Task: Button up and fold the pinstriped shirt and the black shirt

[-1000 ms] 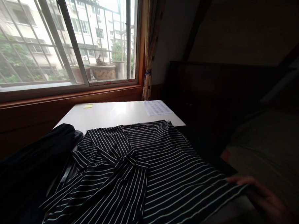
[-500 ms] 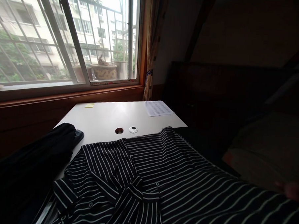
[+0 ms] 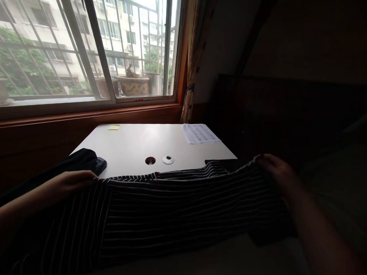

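Note:
A black shirt with white stripes is stretched between my two hands, its near part lifted and hanging in front of the white table. My left hand pinches the raised edge at the left. At the right, my right hand grips the other end of that edge, fingers closed on the cloth. Behind the raised fold, a strip of the shirt still lies on the tabletop. Its buttons and front are hidden by the fold.
A dark folded garment lies at the table's left edge, beside a dark object. Farther back are a yellow note, printed sheets, a cable hole and a round white cap. A barred window stands behind.
Both hands have come into full view, holding the shirt. Its near part has risen from the table and now hangs as a fold over the rest.

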Demonstrator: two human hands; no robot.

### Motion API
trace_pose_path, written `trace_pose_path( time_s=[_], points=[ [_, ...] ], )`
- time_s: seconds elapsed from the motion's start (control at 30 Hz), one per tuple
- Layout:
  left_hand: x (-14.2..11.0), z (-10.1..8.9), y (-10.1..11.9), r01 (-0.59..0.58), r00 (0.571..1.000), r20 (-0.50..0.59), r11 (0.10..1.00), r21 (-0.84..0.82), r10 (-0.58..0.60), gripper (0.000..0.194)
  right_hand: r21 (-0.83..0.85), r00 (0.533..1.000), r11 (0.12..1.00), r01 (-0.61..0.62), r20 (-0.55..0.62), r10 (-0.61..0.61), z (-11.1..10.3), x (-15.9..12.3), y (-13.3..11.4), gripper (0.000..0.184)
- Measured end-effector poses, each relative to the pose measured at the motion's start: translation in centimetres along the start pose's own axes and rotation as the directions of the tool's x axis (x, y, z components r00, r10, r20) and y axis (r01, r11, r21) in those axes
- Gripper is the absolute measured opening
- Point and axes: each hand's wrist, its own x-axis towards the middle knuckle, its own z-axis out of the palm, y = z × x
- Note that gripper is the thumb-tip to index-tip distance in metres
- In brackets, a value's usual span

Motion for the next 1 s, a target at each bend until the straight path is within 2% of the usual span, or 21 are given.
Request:
trace_pose_path(
  time_s=[0.07, 0.1, 0.13, 0.2, 0.27, 0.37, 0.53, 0.6, 0.67, 0.77, 0.83, 0.93, 1.0],
  points=[
    [4.6, 1.2, -0.3, -0.031, 0.984, 0.171, 0.994, -0.106, 0.049, 0.043, -0.049, 0.997, 0.999, 0.004, 0.080, 0.000, 2.3, 2.7, 1.7, 0.036],
    [6.3, 2.0, -0.4, -0.024, 0.974, 0.221, 0.989, -0.149, 0.057, 0.045, -0.088, 0.991, 0.996, 0.011, 0.131, 0.001, 3.4, 3.9, 2.7, 0.035],
    [7.5, 2.8, -0.5, -0.014, 0.964, 0.261, 0.990, -0.141, 0.051, 0.044, -0.111, 0.989, 0.994, 0.013, 0.145, 0.003, 4.4, 4.9, 3.8, 0.032],
    [8.6, 4.1, -0.6, 0.019, 0.961, 0.275, 0.994, -0.106, 0.011, 0.041, -0.200, 0.985, 0.980, 0.015, 0.172, 0.020, 5.9, 6.3, 5.8, 0.027],
    [8.5, 5.0, -0.5, 0.029, 0.964, 0.266, 0.996, -0.089, -0.004, 0.038, -0.258, 0.982, 0.966, 0.011, 0.183, 0.037, 6.7, 7.2, 7.5, 0.025],
    [7.8, 5.2, -0.3, 0.022, 0.973, 0.233, 0.996, -0.083, -0.002, 0.038, -0.288, 0.979, 0.957, 0.007, 0.197, 0.052, 6.8, 8.0, 8.9, 0.026],
    [7.3, 3.8, -0.7, 0.022, 0.987, 0.162, 0.988, -0.154, 0.003, 0.052, -0.238, 0.974, 0.970, 0.039, 0.224, 0.016, 6.0, 9.0, 9.3, 0.030],
    [7.4, 3.2, -1.1, 0.043, 0.994, 0.111, 0.981, -0.191, -0.022, 0.056, -0.186, 0.979, 0.980, 0.071, 0.203, -0.032, 5.7, 9.5, 9.5, 0.034],
    [7.7, 3.1, -1.4, 0.056, 0.995, 0.087, 0.982, -0.183, -0.040, 0.056, -0.212, 0.981, 0.971, 0.114, 0.176, -0.076, 5.7, 10.0, 9.8, 0.037],
    [8.1, 3.7, -2.0, 0.048, 0.991, 0.127, 0.995, -0.085, -0.037, 0.049, -0.343, 0.977, 0.925, 0.162, 0.186, -0.103, 6.1, 10.6, 10.7, 0.035],
    [8.2, 4.6, -2.4, 0.015, 0.993, 0.116, 1.000, -0.001, -0.015, 0.043, -0.411, 0.978, 0.895, 0.172, 0.180, -0.105, 6.7, 10.8, 11.3, 0.031],
    [7.4, 5.8, -2.6, -0.085, 0.995, -0.039, 0.984, 0.159, 0.092, 0.046, -0.495, 0.982, 0.850, 0.178, 0.145, -0.121, 7.2, 10.8, 11.9, 0.031],
    [6.0, 6.5, -2.1, -0.147, 0.968, -0.154, 0.945, 0.291, 0.198, 0.049, -0.544, 0.981, 0.818, 0.189, 0.131, -0.140, 7.1, 10.5, 12.0, 0.033]
  ],
)
